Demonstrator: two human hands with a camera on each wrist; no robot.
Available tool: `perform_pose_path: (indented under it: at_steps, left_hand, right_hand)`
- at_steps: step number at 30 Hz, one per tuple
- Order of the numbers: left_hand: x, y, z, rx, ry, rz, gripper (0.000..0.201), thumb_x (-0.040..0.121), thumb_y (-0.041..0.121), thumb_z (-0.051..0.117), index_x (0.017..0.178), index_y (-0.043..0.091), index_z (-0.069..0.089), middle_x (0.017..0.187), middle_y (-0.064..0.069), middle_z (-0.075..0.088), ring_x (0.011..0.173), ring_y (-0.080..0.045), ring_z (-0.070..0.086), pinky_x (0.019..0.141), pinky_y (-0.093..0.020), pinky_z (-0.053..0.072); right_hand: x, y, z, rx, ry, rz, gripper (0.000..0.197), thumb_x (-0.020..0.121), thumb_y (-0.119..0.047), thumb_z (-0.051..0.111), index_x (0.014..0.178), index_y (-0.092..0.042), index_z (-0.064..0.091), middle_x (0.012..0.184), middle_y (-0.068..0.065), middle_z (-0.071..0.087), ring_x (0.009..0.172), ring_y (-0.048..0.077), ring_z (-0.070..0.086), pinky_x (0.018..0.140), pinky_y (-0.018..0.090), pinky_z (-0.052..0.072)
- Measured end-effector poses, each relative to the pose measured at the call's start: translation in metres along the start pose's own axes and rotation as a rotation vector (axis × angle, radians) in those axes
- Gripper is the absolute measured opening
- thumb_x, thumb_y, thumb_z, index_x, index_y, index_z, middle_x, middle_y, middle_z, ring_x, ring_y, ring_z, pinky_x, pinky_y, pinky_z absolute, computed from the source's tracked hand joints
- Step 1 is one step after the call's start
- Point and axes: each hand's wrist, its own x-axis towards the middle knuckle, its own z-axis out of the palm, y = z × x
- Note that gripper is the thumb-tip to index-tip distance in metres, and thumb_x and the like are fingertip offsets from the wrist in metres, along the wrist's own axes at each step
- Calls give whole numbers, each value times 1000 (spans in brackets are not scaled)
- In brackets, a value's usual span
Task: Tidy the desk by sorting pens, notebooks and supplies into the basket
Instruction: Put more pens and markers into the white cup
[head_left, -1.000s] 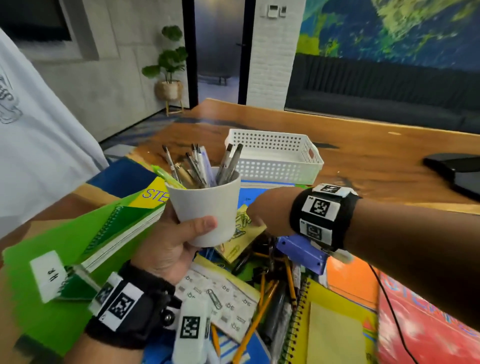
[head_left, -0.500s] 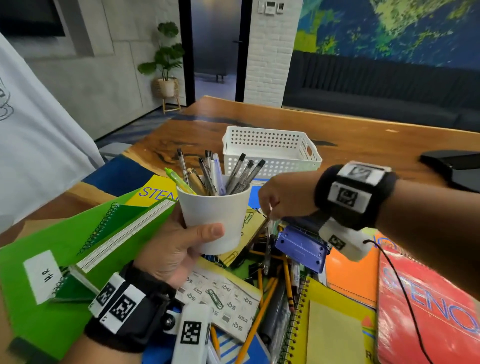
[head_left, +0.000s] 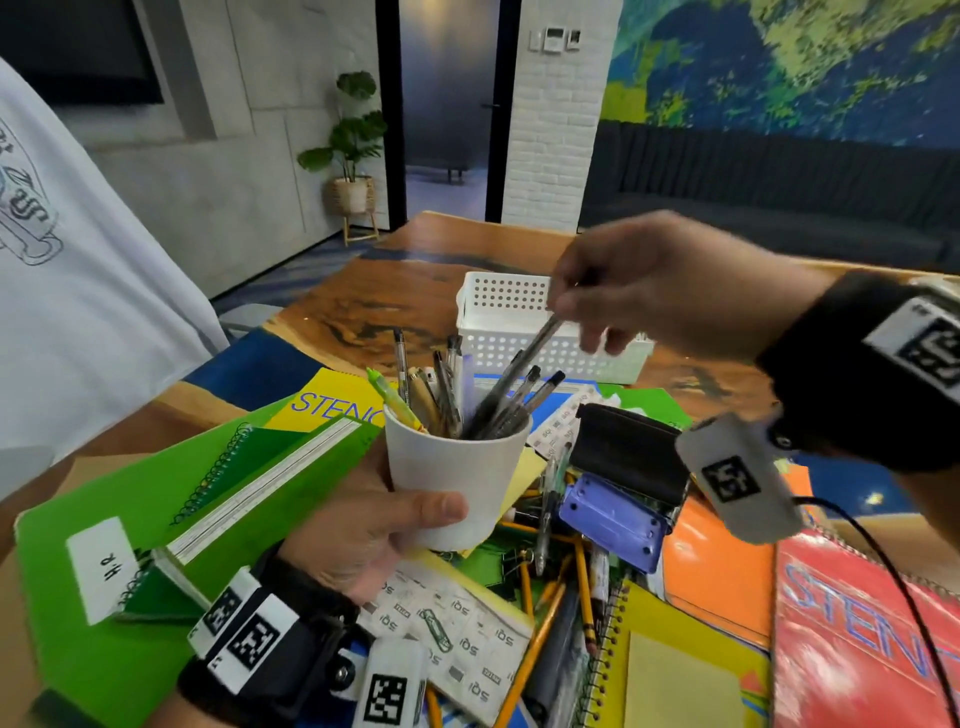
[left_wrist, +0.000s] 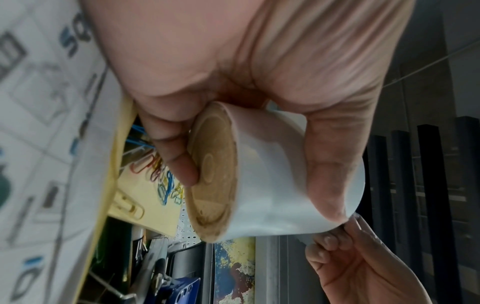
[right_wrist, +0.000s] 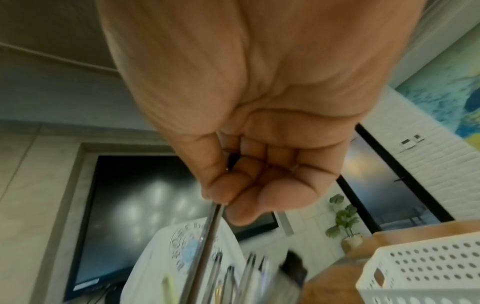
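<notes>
My left hand (head_left: 363, 535) grips a white cup (head_left: 457, 483) full of pens, held above the cluttered desk; the left wrist view shows its brown base (left_wrist: 210, 170) with my fingers wrapped round it. My right hand (head_left: 639, 291) is raised over the cup and pinches the top of a clear pen (head_left: 524, 358) whose lower end is inside the cup. In the right wrist view the pen (right_wrist: 207, 236) runs down from my thumb and forefinger. The white perforated basket (head_left: 498, 332) stands just behind the cup.
Green spiral notebooks (head_left: 156, 509) lie at left, yellow (head_left: 675, 675), orange and red (head_left: 862, 623) ones at right. Pencils, binder clips, a purple hole punch (head_left: 613, 519), a black pouch (head_left: 628, 452) and paper-clip boxes (head_left: 452, 623) are heaped below the cup. A person in white stands at left.
My right hand has risen from the pile with a pen and swung over the cup, the pen's tip now in it. The left hand keeps holding the cup, slightly nearer the centre.
</notes>
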Motion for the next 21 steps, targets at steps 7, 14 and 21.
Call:
perform_pose_path:
  at_steps: [7,14,21]
  left_hand:
    - [2,0,-1,-129,61,83,99,36,11,97,128,11,62,125,-20,67,112,-38,66,86,-48,58]
    - [3,3,2,-164,87,122,98,31,19,101,123,15,66,119,-19,69,106,-39,68,73,-47,59]
    - [2,0,2,-90,42,84,106,30,19,101,129,14,62,125,-20,67,111,-37,66,94,-51,54]
  right_hand:
    - [-2,22,45,172,354,57,21,94,-41,66,104,-24,59,66,2,65,54,13,56,55,27,48]
    - [-6,40,86,-470,-463,357,30,102,-31,48,116,-13,67,115,3,67,104,24,63,80,29,47]
    - [13,53,110,-763,-619,310,34,100,-24,45,114,-6,70,102,15,65,77,24,43,65,29,35]
